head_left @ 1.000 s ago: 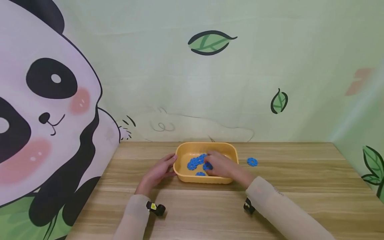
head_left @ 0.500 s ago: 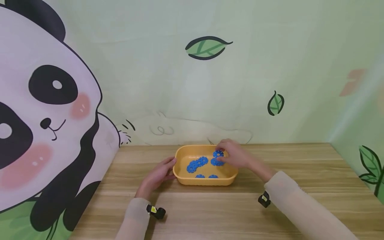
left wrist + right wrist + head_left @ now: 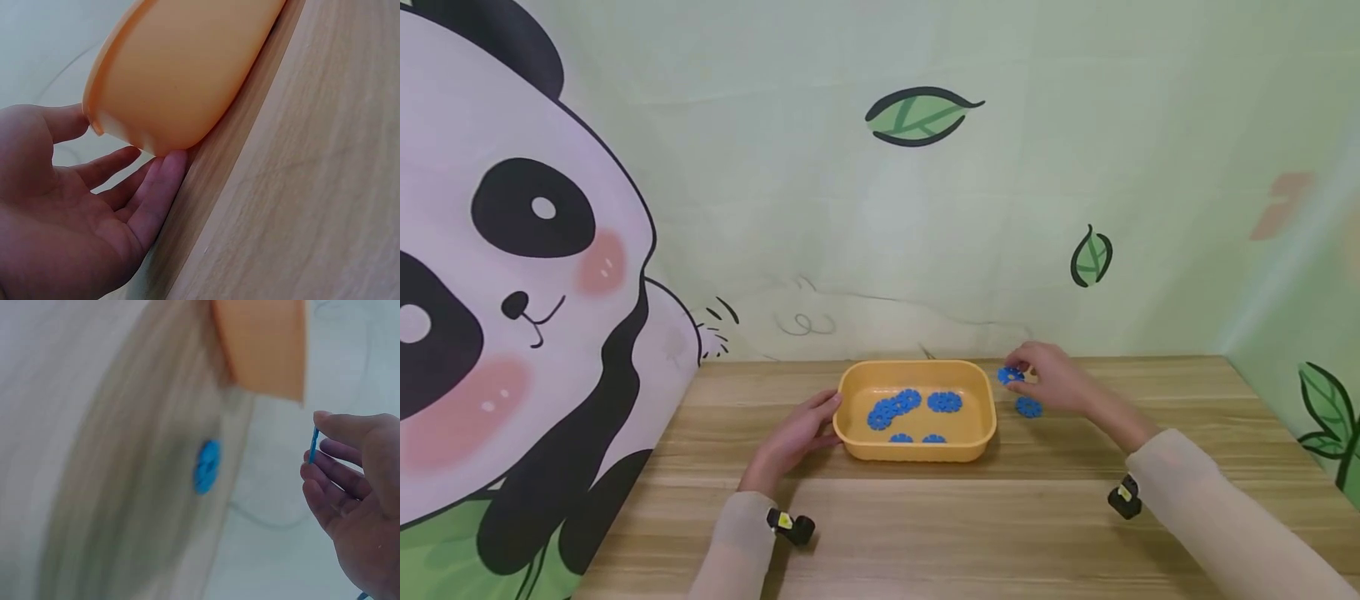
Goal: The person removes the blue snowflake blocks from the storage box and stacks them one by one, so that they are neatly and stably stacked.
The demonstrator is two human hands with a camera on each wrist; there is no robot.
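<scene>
My right hand [image 3: 1051, 379] pinches a blue snowflake building disc [image 3: 314, 445] between thumb and fingertips, just right of the yellow plastic tub [image 3: 913, 452]. Below that hand a second blue disc [image 3: 1028, 407] lies flat on the table; in the right wrist view it sits apart from the held one. My left hand [image 3: 801, 429] holds the tub's left end. In the left wrist view its thumb is at the tub's rim [image 3: 94, 94] and its fingertips touch the lower side wall. Inside the tub lie several blue discs [image 3: 895, 406], some overlapping in a row.
The wooden table [image 3: 917, 533] meets a pale green backdrop [image 3: 775, 208] with a printed panda and leaves right behind the tub. Small black cameras are strapped at the left wrist [image 3: 792, 527] and the right wrist [image 3: 1125, 497].
The right hand has taken a disc out of the tub and carried it right, over the tub's right rim, to above the table. The left hand stays at the tub's left end.
</scene>
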